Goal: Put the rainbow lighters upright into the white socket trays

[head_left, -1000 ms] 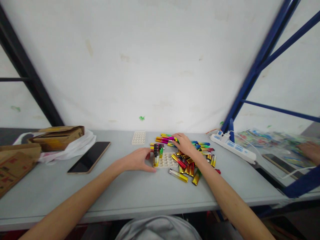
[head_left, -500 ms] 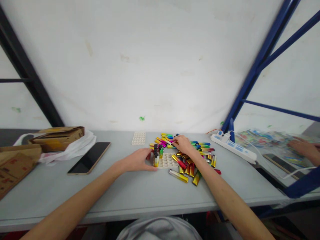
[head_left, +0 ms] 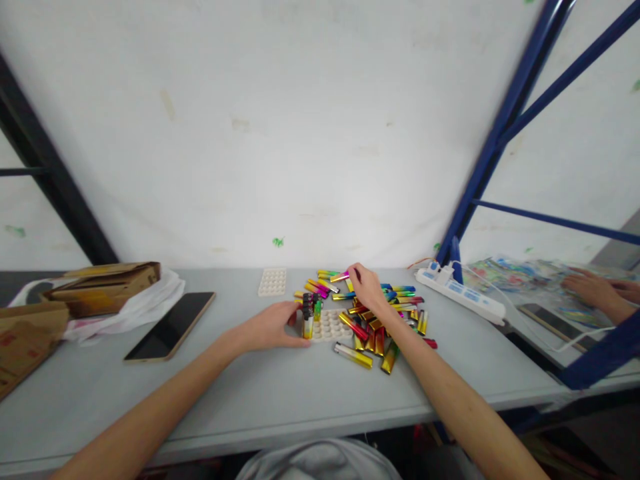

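A heap of shiny multicoloured lighters [head_left: 380, 320] lies on the grey table [head_left: 260, 393]. My right hand [head_left: 369, 288] is raised over the heap's far side, its fingers pinched on a pink and gold lighter [head_left: 341, 277]. A white pegged tray [head_left: 327, 325] sits left of the heap, with a few lighters [head_left: 310, 313] standing upright at its left end. My left hand [head_left: 273, 327] rests on the table against the tray's left edge, fingers curled beside those upright lighters.
A second white tray [head_left: 273, 281] lies near the wall. A phone [head_left: 170, 325], a white bag [head_left: 137, 303] and cardboard boxes [head_left: 103, 283] lie at the left. A white power strip [head_left: 463, 297] lies at the right, where another person's hand [head_left: 595, 290] works.
My right hand has lifted off the heap with a pink and gold lighter pinched in its fingers. The view has tilted slightly. My left hand stays by the tray.
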The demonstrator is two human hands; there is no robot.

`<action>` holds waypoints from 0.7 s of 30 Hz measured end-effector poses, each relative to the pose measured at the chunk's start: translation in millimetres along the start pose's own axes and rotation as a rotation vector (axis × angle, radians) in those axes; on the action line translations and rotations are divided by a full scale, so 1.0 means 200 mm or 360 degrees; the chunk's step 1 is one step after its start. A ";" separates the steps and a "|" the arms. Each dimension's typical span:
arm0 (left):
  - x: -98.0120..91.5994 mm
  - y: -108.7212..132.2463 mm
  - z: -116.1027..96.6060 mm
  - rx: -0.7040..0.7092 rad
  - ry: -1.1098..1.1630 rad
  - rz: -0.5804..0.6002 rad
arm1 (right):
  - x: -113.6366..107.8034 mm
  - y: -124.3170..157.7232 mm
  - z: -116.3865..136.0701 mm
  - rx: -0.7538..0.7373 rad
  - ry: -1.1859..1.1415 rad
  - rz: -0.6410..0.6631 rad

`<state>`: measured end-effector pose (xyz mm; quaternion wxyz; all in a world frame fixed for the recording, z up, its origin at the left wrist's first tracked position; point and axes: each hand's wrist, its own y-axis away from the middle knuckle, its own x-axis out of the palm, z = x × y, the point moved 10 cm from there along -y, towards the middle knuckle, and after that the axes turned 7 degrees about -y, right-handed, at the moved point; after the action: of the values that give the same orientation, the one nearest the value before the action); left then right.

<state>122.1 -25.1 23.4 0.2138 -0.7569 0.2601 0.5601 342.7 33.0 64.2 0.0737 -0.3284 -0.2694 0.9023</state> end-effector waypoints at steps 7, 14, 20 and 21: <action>0.00 0.00 0.01 0.0007 0.0028 -0.0007 | 0.07 0.04 -0.05 0.0350 -0.1201 -0.0022; 0.01 0.00 0.02 0.0006 0.0036 -0.0002 | 0.12 0.09 0.00 0.0525 -0.1671 -0.0110; 0.00 0.00 0.00 0.0033 0.0048 -0.0019 | 0.17 0.12 0.15 0.0425 -0.1765 0.0182; 0.00 0.00 0.00 0.0039 0.0047 -0.0018 | 0.17 0.12 0.15 0.0442 -0.1748 0.0201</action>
<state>121.9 -25.2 22.6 0.2225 -0.7640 0.2658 0.5442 298.3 9.7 51.3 -0.0888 0.1862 -0.1270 0.9702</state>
